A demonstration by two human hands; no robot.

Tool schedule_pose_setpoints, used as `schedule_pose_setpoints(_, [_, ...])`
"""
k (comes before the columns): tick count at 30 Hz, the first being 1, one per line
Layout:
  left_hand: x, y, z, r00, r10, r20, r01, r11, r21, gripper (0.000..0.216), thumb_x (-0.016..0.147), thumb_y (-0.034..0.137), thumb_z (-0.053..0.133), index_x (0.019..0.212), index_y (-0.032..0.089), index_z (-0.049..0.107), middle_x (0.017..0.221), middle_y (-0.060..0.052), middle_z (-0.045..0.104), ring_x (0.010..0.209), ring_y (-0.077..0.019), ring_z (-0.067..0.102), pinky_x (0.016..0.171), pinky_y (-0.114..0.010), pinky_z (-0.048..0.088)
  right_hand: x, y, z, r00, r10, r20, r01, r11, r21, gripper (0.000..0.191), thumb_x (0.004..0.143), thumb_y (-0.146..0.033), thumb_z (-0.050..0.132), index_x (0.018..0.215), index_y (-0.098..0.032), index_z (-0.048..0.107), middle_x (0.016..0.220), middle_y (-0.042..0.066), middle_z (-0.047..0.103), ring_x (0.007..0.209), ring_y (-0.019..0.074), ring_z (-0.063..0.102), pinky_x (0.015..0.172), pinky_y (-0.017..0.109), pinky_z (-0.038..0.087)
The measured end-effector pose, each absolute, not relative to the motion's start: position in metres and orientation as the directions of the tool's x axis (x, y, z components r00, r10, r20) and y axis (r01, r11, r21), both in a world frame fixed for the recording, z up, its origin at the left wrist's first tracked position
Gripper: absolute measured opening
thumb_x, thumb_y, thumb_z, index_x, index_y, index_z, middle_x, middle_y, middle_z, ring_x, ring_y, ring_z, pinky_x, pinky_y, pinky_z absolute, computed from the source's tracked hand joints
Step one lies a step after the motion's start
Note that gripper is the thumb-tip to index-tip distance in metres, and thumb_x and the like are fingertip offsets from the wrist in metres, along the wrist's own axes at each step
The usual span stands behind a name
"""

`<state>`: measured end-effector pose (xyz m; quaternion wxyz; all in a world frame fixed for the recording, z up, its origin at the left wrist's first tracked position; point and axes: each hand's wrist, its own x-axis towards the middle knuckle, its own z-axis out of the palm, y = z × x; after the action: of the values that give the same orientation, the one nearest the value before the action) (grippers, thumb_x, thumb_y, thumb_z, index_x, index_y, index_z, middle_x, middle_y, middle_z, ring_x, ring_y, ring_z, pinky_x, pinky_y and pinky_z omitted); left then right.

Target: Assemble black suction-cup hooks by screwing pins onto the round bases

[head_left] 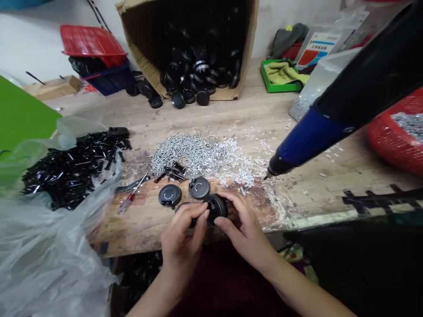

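Observation:
My right hand (243, 224) is closed round a black round cap (218, 207), tilted on its edge near the table's front. The fingertips of my left hand (185, 224) are pinched together against the cap's near-left side; whatever they pinch is hidden. Two more black caps (170, 195), each with a curved white mark, lie flat beyond my left hand. Another dark piece is partly covered by its fingers. Several black plastic levers (175, 171) rest behind the caps, beside a heap of small metal pins (181, 152) and scattered white sleeves (244, 178).
An electric screwdriver (307, 132) hangs point down at the right. A hand screwdriver (132, 196) lies left, near a plastic bag (59, 246) with black levers (76, 167). Behind stands a cardboard box (246, 57) of black caps. A red basket (380, 132) stands far right.

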<state>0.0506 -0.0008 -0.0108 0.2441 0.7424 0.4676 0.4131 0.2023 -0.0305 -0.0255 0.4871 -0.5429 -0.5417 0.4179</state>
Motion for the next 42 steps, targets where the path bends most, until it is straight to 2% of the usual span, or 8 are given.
schedule_pose_setpoints(2, [0.056,0.0,-0.011,0.25,0.877,0.411,0.473,-0.481,0.738,0.018,0.08,0.009,0.062,0.096,0.018,0.064,0.09,-0.003,0.068,0.083,-0.0139,0.064,0.076,-0.025,0.05,0.203,-0.029,-0.03,0.059,0.998,0.037,0.106,0.031,-0.994,0.04,0.089,-0.031,0.053,0.128,-0.026,0.045,0.126,0.009,0.055,0.112,0.0211,0.057,0.094,0.037,0.05])
schedule_pose_setpoints(7, [0.066,0.032,0.003,0.446,0.846,0.291,0.516,-0.509,0.689,0.011,0.087,0.021,0.055,0.094,0.018,0.063,0.091,-0.005,0.068,0.085,-0.0155,0.063,0.076,-0.027,0.049,0.218,-0.02,-0.039,0.237,0.971,-0.035,-0.064,-0.021,-0.998,0.035,0.087,-0.025,0.055,0.121,-0.027,0.048,0.122,0.005,0.059,0.112,0.0179,0.058,0.098,0.034,0.046])
schedule_pose_setpoints(9, [0.074,0.06,0.009,0.477,0.837,0.269,0.631,-0.539,0.558,0.013,0.09,0.025,0.051,0.088,0.018,0.062,0.084,-0.003,0.067,0.083,-0.0164,0.06,0.076,-0.028,0.047,0.226,-0.015,-0.041,0.276,0.958,-0.073,-0.13,-0.037,-0.991,0.031,0.085,-0.024,0.057,0.116,-0.026,0.05,0.117,0.004,0.061,0.109,0.0167,0.058,0.097,0.032,0.046])
schedule_pose_setpoints(12, [0.091,0.102,0.008,0.614,0.784,0.092,0.766,-0.62,0.17,0.016,0.089,0.025,0.049,0.086,0.017,0.063,0.088,-0.005,0.066,0.088,-0.0201,0.057,0.078,-0.031,0.045,0.234,-0.01,-0.041,0.262,0.96,-0.101,-0.203,-0.048,-0.978,0.03,0.085,-0.023,0.057,0.114,-0.027,0.053,0.111,0.002,0.063,0.104,0.0154,0.06,0.095,0.03,0.046])
schedule_pose_setpoints(19, [0.116,0.131,-0.009,0.686,0.728,-0.024,0.727,-0.686,-0.016,0.016,0.085,0.019,0.051,0.078,0.015,0.064,0.082,-0.01,0.065,0.084,-0.025,0.057,0.073,-0.035,0.044,0.238,-0.01,-0.049,0.211,0.97,-0.121,-0.324,-0.047,-0.945,0.031,0.084,-0.022,0.056,0.114,-0.03,0.059,0.12,0.001,0.063,0.108,0.0171,0.059,0.098,0.034,0.044])
schedule_pose_setpoints(24, [0.115,0.126,-0.009,0.714,0.698,-0.042,0.696,-0.715,-0.06,0.018,0.087,0.016,0.046,0.083,0.014,0.064,0.085,-0.011,0.064,0.087,-0.0263,0.056,0.073,-0.036,0.043,0.243,-0.009,-0.051,0.207,0.964,-0.164,-0.388,-0.073,-0.919,0.032,0.082,-0.022,0.06,0.113,-0.03,0.061,0.117,0.001,0.065,0.107,0.0175,0.06,0.097,0.035,0.044])
schedule_pose_setpoints(34, [0.106,0.143,-0.009,0.75,0.648,-0.134,0.658,-0.752,0.041,0.016,0.085,0.017,0.05,0.088,0.018,0.066,0.084,-0.005,0.067,0.084,-0.0174,0.061,0.076,-0.027,0.046,0.241,-0.011,-0.048,0.22,0.96,-0.175,-0.41,-0.072,-0.909,0.032,0.081,-0.023,0.061,0.112,-0.028,0.061,0.113,0.002,0.067,0.105,0.018,0.061,0.096,0.035,0.045])
schedule_pose_setpoints(42, [0.118,0.136,-0.006,0.661,0.739,-0.131,0.745,-0.667,-0.01,0.02,0.085,0.023,0.049,0.079,0.015,0.065,0.082,-0.011,0.069,0.08,-0.024,0.064,0.072,-0.033,0.048,0.24,-0.009,-0.049,0.235,0.955,-0.181,-0.428,-0.065,-0.901,0.033,0.079,-0.021,0.061,0.111,-0.028,0.063,0.113,0.001,0.067,0.107,0.0179,0.06,0.098,0.035,0.044])
